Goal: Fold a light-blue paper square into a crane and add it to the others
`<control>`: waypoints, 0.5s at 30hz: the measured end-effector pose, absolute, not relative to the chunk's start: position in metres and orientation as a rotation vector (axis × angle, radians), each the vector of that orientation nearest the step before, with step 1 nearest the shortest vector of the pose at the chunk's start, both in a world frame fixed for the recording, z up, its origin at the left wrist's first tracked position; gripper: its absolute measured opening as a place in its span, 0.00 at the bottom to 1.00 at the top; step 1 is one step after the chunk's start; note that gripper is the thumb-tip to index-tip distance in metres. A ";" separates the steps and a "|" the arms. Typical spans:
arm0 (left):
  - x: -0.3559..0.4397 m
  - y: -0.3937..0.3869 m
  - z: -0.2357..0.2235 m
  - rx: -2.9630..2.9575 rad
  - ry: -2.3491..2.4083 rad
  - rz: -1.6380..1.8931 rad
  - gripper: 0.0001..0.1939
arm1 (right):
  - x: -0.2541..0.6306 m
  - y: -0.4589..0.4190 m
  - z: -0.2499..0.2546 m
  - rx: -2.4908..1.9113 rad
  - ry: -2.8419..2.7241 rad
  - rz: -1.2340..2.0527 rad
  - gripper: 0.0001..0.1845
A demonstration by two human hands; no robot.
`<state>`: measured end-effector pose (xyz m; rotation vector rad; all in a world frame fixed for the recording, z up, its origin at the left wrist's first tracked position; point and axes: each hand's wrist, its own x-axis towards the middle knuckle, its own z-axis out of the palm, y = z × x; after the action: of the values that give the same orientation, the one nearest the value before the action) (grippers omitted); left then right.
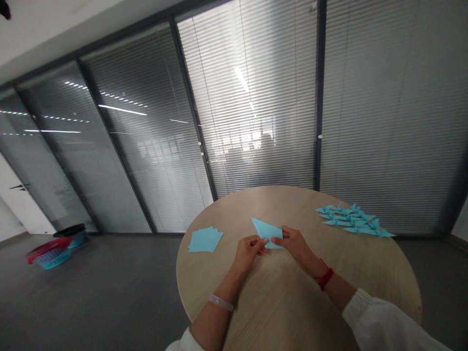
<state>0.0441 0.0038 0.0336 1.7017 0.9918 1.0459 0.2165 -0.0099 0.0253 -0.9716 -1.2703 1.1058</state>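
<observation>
A partly folded sheet of light-blue origami paper (268,230) is held between my two hands above the middle of the round table. My left hand (250,247) pinches its lower left edge with thumb and fingers. On the other side, my right hand (294,243) grips the right edge, its thumb lying on the front of the paper. One pointed corner sticks up to the upper left. Left of my hands lies a loose stack of blue paper squares (205,240). Several folded blue paper cranes (351,218) sit in rows at the table's right side.
The round wooden table (285,292) stands before a glass partition with blinds (252,97). On the floor at the left are a red-and-blue basket (51,254) and a dark-rimmed bin (75,236). A white door (24,195) is at the far left.
</observation>
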 end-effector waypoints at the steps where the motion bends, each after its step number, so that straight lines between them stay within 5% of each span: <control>1: 0.045 0.005 0.032 1.670 0.962 1.010 0.24 | 0.216 -0.010 0.026 -0.968 -1.264 1.098 0.25; 15: 0.046 0.001 0.033 1.624 0.881 0.904 0.25 | 0.216 -0.010 0.025 -0.951 -1.233 1.062 0.23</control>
<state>0.0456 0.0007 0.0326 1.6236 0.8811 0.9041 0.2157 -0.0096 0.0247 -0.9508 -1.2329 1.0623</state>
